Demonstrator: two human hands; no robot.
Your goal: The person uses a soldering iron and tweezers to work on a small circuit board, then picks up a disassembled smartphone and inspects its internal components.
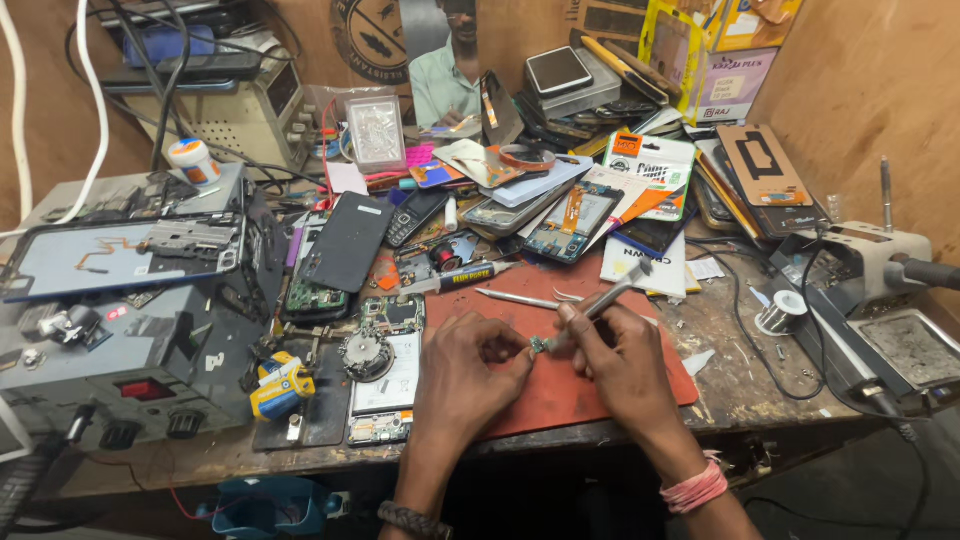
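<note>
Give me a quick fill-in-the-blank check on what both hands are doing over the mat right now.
1. The left hand pinches a tiny green component above the flat ____ rubber work mat.
2. The right hand holds a slim silver metal tool whose tip meets the ____.
3. A band of pink threads circles the ____ wrist.
4. The opened phone with a white battery lies to the ____ of the mat.

Missing words: red; component; right; left

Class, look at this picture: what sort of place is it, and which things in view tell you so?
Most likely a phone repair bench. Opened phones and loose screens lie all over the table, a solder spool sits at the right, and the hands work a tiny part over a red mat.
</note>
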